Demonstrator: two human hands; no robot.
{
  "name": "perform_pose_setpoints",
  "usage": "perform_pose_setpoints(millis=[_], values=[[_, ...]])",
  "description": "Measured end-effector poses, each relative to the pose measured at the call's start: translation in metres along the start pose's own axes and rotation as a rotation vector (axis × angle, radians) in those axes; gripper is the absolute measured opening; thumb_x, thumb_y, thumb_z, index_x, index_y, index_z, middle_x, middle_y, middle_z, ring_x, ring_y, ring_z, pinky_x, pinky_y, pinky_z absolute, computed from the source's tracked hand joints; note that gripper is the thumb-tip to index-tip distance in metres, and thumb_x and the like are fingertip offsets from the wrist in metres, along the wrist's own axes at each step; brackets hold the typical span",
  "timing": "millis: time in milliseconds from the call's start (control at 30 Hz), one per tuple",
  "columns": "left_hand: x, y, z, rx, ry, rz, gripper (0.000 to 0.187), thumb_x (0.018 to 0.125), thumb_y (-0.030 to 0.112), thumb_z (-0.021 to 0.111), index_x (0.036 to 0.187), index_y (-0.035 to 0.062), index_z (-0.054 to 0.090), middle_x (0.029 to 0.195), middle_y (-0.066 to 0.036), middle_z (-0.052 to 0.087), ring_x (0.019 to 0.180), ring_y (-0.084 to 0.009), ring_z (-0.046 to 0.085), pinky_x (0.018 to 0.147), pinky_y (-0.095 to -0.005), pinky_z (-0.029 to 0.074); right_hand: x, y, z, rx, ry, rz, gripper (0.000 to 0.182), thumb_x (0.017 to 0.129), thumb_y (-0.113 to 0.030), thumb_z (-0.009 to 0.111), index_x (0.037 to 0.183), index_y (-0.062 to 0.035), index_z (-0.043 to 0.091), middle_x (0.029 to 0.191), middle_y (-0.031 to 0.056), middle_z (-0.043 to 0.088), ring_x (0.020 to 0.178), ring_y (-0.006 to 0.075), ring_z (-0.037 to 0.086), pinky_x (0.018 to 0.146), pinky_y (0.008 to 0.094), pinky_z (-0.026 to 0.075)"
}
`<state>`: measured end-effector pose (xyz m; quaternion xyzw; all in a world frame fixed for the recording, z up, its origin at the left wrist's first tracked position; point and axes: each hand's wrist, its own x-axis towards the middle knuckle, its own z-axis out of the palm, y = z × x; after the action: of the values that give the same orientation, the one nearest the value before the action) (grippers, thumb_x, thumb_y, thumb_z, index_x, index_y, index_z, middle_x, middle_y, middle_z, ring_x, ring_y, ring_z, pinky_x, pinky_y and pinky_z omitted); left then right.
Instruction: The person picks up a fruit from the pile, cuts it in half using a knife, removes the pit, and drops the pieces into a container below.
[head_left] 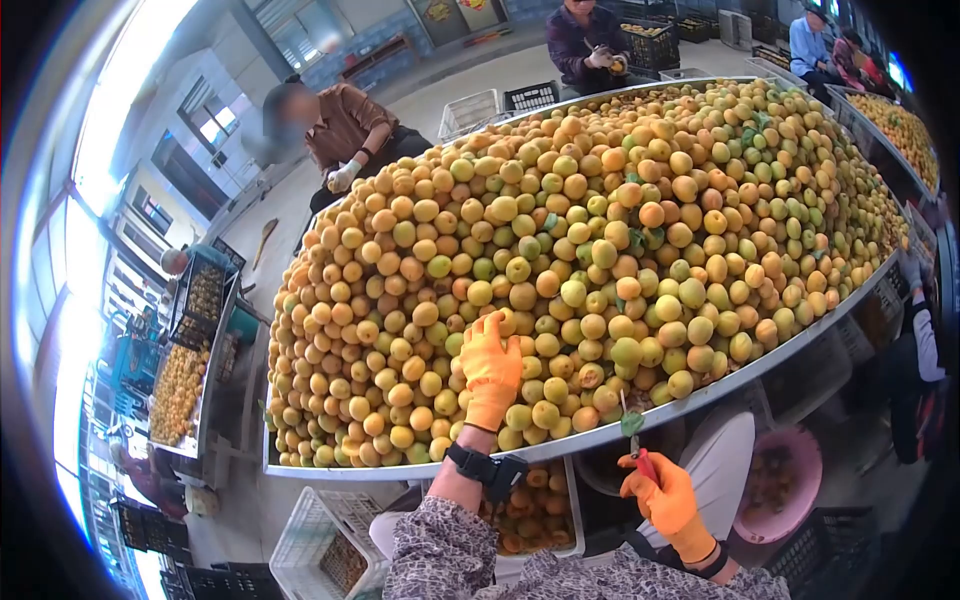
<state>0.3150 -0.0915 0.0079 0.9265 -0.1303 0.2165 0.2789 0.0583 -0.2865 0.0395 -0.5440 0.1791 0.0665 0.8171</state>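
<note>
My left hand [490, 372], in an orange glove, reaches into a large heap of yellow, orange and greenish apricots [600, 252]. Its fingers are stretched out and touch the fruit; none is plainly gripped. A black watch-like device [487, 470] is strapped to that wrist. My right hand [668, 503], gloved in orange too, is closed around the red handle of a small knife [646, 466] in front of the table's near edge. The thin blade points up towards the fruit, and a green leaf [632, 423] is at the blade.
A metal-rimmed table [720, 388] bears the heap. Below it stand a crate of apricots [535, 510], a white crate [318, 545] and a pink basin [808, 480]. Across the table sit a person in brown [352, 120] and a person in purple [575, 45]. More fruit tables [187, 392] stand farther off.
</note>
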Motion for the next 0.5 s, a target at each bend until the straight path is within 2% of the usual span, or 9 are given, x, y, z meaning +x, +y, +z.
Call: perform_pose_setpoints(millis=[67,167,233,300,367,433,467,500], values=[[0.010,0.007,0.008,0.175,-0.056,-0.030,0.050,0.076,0.020,0.072,0.122,0.0124,0.054,0.124,-0.010,0.056,0.117,-0.0305,0.050,0.094,-0.0439,0.041,0.001,-0.003,-0.001,-0.009,-0.022,0.021,0.028,0.092,-0.014,0.063,0.116,-0.0002,0.059,0.075,0.0005,0.064,0.049,0.0017,0.040,0.045,0.0179,0.030],[0.020,0.019,0.021,0.353,-0.031,-0.041,0.055,0.076,0.022,0.072,0.126,0.0125,0.053,0.130,-0.012,0.052,0.122,-0.0314,0.046,0.098,-0.0458,0.037,0.005,-0.009,-0.005,-0.048,-0.026,0.017,0.028,0.092,-0.014,0.064,0.116,0.0003,0.060,0.074,-0.0009,0.064,0.050,0.0014,0.041,0.046,0.0182,0.032],[0.028,0.025,0.027,0.357,0.018,0.022,0.058,0.077,0.019,0.071,0.130,0.0135,0.051,0.134,-0.012,0.049,0.126,-0.0320,0.043,0.100,-0.0468,0.034,0.009,-0.009,-0.009,-0.049,-0.012,0.026,0.029,0.091,-0.014,0.064,0.116,0.0005,0.060,0.074,-0.0014,0.064,0.050,0.0014,0.041,0.046,0.0183,0.032],[0.042,0.032,0.034,0.300,0.006,0.292,0.055,0.080,0.014,0.066,0.132,0.0145,0.050,0.135,-0.011,0.049,0.127,-0.0313,0.042,0.101,-0.0455,0.034,0.011,-0.009,-0.010,-0.056,0.000,0.039,0.029,0.091,-0.013,0.065,0.116,0.0006,0.060,0.074,-0.0019,0.064,0.051,0.0013,0.042,0.046,0.0184,0.032],[0.053,0.038,0.045,0.322,-0.020,0.346,0.054,0.081,0.010,0.061,0.133,0.0156,0.050,0.135,-0.009,0.049,0.128,-0.0312,0.042,0.099,-0.0446,0.035,0.012,-0.012,-0.006,-0.080,0.016,0.032,0.027,0.088,-0.008,0.059,0.113,0.0028,0.060,0.073,0.0018,0.063,0.049,0.0024,0.039,0.046,0.0180,0.030],[0.065,0.036,0.062,0.536,-0.204,0.412,0.052,0.080,0.010,0.060,0.131,0.0162,0.051,0.130,-0.008,0.052,0.125,-0.0307,0.044,0.096,-0.0438,0.037,0.007,-0.022,0.001,-0.095,0.018,0.031,0.027,0.088,-0.008,0.060,0.113,0.0025,0.061,0.073,0.0015,0.063,0.049,0.0024,0.040,0.046,0.0180,0.030],[0.068,0.035,0.068,0.510,-0.153,0.435,0.048,0.078,0.009,0.060,0.126,0.0152,0.053,0.119,-0.007,0.055,0.116,-0.0294,0.048,0.092,-0.0417,0.040,0.005,-0.026,0.001,-0.105,0.014,0.040,0.027,0.088,-0.009,0.060,0.113,0.0023,0.061,0.073,0.0013,0.064,0.049,0.0025,0.040,0.046,0.0180,0.030],[0.069,0.033,0.073,0.505,-0.147,0.438,0.048,0.078,0.009,0.060,0.126,0.0152,0.053,0.119,-0.007,0.055,0.116,-0.0294,0.048,0.092,-0.0417,0.040,0.005,-0.027,0.000,-0.108,0.018,0.033,0.027,0.088,-0.009,0.060,0.113,0.0023,0.061,0.073,0.0013,0.064,0.049,0.0025,0.040,0.046,0.0180,0.030]])
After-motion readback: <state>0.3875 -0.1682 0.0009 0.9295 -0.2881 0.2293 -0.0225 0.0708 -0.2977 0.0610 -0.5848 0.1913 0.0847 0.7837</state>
